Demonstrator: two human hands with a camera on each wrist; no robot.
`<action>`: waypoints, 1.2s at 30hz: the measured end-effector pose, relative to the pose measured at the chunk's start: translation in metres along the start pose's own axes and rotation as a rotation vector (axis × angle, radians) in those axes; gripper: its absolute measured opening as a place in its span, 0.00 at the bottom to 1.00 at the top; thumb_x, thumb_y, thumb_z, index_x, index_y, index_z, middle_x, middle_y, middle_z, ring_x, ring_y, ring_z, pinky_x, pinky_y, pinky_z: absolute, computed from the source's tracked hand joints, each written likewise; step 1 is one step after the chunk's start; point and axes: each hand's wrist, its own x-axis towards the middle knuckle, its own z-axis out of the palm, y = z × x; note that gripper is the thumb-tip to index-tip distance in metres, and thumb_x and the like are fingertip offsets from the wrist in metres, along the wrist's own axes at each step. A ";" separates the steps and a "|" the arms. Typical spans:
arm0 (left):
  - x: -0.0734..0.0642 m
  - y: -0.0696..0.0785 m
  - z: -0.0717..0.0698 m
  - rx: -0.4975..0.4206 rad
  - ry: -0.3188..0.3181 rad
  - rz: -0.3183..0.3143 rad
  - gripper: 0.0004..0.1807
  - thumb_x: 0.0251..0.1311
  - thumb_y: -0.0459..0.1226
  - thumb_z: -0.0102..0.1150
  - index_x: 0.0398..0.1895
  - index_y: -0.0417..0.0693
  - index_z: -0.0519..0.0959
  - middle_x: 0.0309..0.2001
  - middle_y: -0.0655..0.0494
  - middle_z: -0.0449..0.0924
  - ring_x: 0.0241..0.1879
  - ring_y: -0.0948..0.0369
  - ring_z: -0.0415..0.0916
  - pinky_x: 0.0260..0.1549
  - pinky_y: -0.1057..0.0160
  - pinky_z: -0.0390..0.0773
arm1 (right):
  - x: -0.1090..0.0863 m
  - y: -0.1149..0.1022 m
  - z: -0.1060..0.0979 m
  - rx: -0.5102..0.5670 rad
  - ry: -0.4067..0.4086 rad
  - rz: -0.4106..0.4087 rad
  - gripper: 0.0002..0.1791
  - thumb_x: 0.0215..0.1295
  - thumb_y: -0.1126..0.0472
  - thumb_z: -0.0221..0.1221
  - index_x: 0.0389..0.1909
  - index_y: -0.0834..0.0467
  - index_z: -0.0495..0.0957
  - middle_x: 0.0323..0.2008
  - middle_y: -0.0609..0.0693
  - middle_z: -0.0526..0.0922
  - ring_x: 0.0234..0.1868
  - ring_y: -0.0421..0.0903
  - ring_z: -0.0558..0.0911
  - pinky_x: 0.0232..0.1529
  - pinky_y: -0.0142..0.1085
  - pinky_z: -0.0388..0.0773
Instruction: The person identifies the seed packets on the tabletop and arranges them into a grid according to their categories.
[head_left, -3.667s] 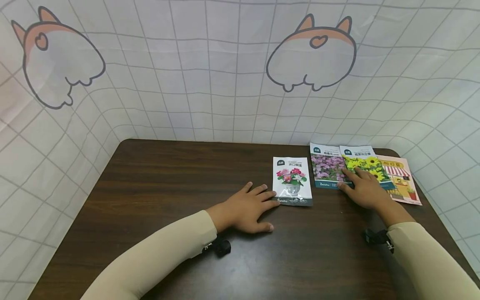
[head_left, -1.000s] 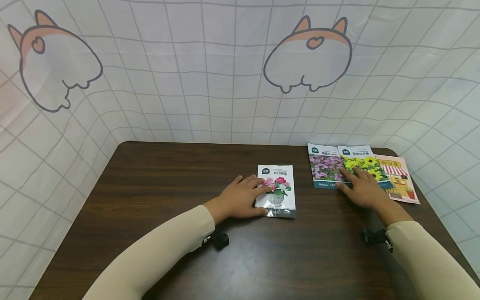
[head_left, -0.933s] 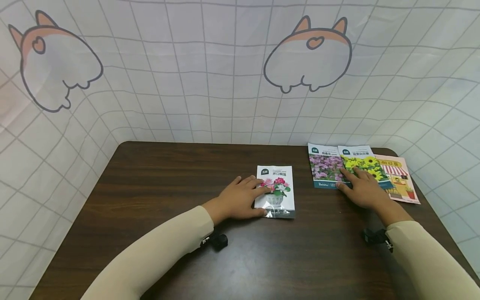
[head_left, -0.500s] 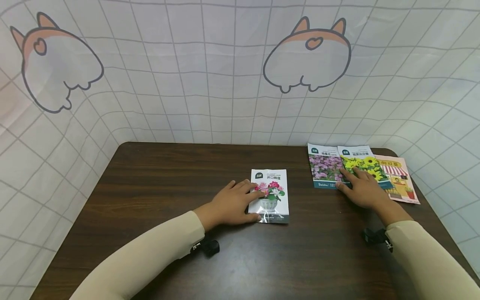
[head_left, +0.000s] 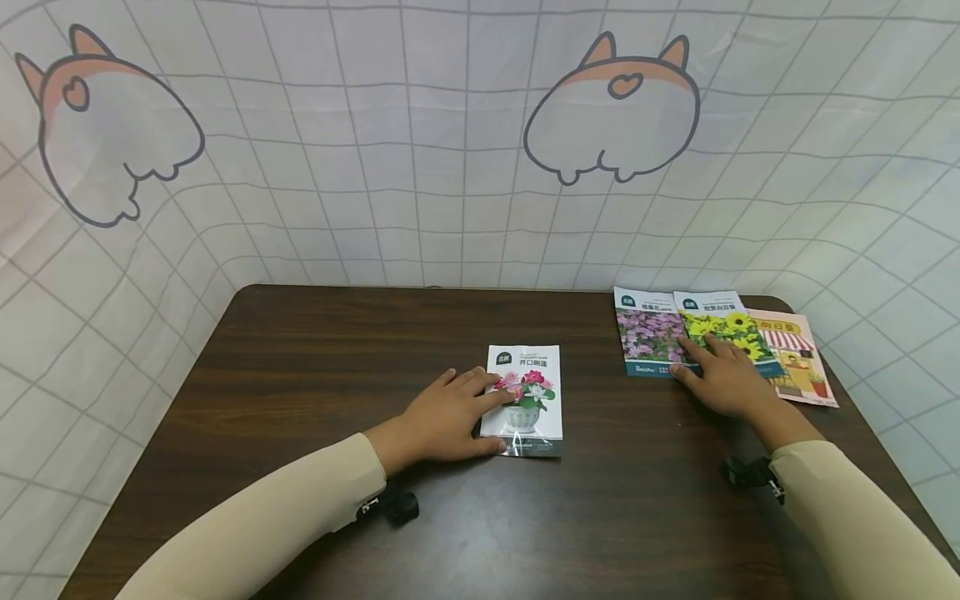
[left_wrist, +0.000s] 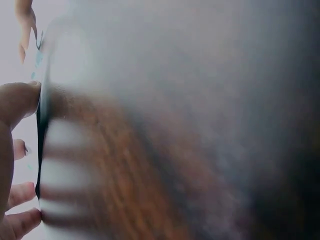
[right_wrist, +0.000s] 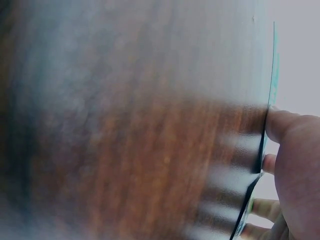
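Observation:
A white seed packet (head_left: 542, 417) with a picture of pink flowers in a pot lies flat on the dark wooden table. My left hand (head_left: 450, 417) rests on its left side, fingers spread and thumb at the lower edge. Farther right, my right hand (head_left: 723, 379) lies with extended fingers on a yellow-flower seed packet (head_left: 712, 304). Its thumb and index finger reach the edge of a purple-flower packet (head_left: 648, 333), which sits alongside. In the left wrist view, the thumb (left_wrist: 22, 100) and fingertips press along the packet's thin edge.
A pink packet (head_left: 806, 358) with a shop drawing sticks out from under the yellow-flower packet near the table's right edge. Behind the table (head_left: 315, 358) hangs a white gridded cloth (head_left: 360, 167) with cartoon animals. Black wrist cameras sit at both cuffs.
The pink-flower packet has slid left and toward the person under my left hand, away from the other packets. My right hand stays on the packets at the right.

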 end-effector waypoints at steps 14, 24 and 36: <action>-0.018 -0.003 -0.003 -0.020 -0.021 -0.019 0.41 0.63 0.69 0.54 0.77 0.69 0.65 0.75 0.55 0.64 0.76 0.50 0.56 0.70 0.37 0.57 | -0.002 -0.004 -0.002 0.004 -0.004 0.007 0.44 0.78 0.33 0.40 0.80 0.62 0.52 0.74 0.80 0.46 0.72 0.82 0.46 0.67 0.75 0.44; -0.033 -0.006 -0.003 -0.037 -0.008 -0.031 0.41 0.61 0.70 0.56 0.75 0.69 0.67 0.74 0.55 0.64 0.76 0.50 0.55 0.70 0.36 0.57 | -0.003 -0.004 -0.002 0.007 -0.001 0.010 0.44 0.78 0.33 0.41 0.80 0.61 0.52 0.73 0.80 0.46 0.71 0.82 0.46 0.67 0.74 0.44; -0.050 -0.009 -0.003 -0.058 0.003 -0.044 0.41 0.59 0.70 0.59 0.74 0.70 0.69 0.73 0.56 0.65 0.76 0.49 0.55 0.70 0.35 0.57 | -0.002 -0.003 -0.002 0.000 -0.001 0.008 0.44 0.78 0.33 0.40 0.80 0.61 0.52 0.74 0.80 0.46 0.72 0.82 0.46 0.67 0.75 0.44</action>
